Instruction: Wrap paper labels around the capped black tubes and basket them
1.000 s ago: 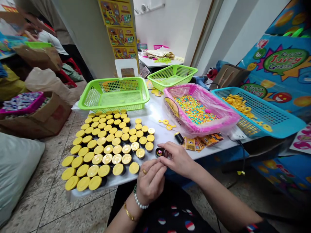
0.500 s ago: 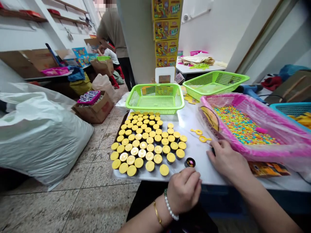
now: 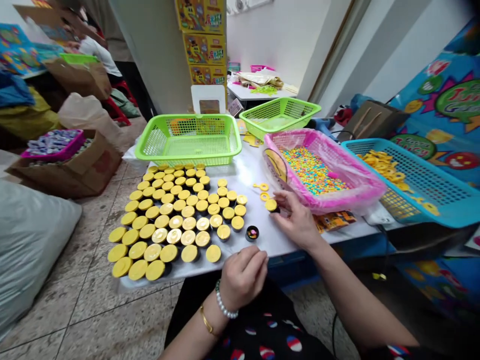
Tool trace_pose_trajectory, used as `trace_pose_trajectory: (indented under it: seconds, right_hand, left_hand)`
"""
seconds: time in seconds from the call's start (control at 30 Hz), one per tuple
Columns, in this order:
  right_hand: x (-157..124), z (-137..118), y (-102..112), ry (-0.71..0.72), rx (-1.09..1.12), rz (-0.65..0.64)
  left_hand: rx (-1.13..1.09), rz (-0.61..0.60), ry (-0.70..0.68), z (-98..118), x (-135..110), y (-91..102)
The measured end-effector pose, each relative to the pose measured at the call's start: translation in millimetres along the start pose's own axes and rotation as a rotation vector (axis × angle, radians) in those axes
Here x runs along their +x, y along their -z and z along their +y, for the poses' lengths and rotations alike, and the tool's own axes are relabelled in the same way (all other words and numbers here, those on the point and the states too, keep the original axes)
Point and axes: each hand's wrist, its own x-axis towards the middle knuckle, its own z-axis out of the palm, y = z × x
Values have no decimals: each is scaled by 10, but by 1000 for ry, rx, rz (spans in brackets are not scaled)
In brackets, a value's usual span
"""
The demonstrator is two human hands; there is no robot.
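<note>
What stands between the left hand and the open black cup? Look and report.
Nothing visible: the open black cup stands just past the left hand, fingers curled. The right hand, holding a lidded cup, is off to the right, outside that path.

On the table (image 3: 245, 172), massed at left, capped cups (image 3: 176, 222); right of the near rows, an open cup (image 3: 252, 233), with the left hand (image 3: 243, 276) before it; farther right, a single cup (image 3: 270, 205) in the right hand (image 3: 298, 224); behind that, two rings (image 3: 259, 186); to the right, a pellet basket (image 3: 354, 200), then a ring basket (image 3: 444, 182); at the back, two more baskets (image 3: 187, 159).
</note>
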Motion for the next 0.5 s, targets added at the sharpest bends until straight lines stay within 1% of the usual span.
trace_pose_trajectory:
  seconds: [0.07, 0.17, 0.3, 0.37, 0.5]
  right_hand:
    - [-9, 10, -2, -28, 45, -20]
    - [-20, 33, -27, -46, 29, -52]
    - [-37, 50, -129, -54, 92, -55]
    - [-20, 37, -197, -62, 110, -60]
    - [102, -4, -318, -56, 92, -78]
  left_hand:
    - [-7, 15, -1, -3, -3, 2]
    - [-18, 27, -3, -5, -11, 2]
    - [-25, 29, 2, -14, -9, -5]
    - [-12, 2, -11, -17, 2, -9]
    - [7, -65, -86, -17, 17, -9]
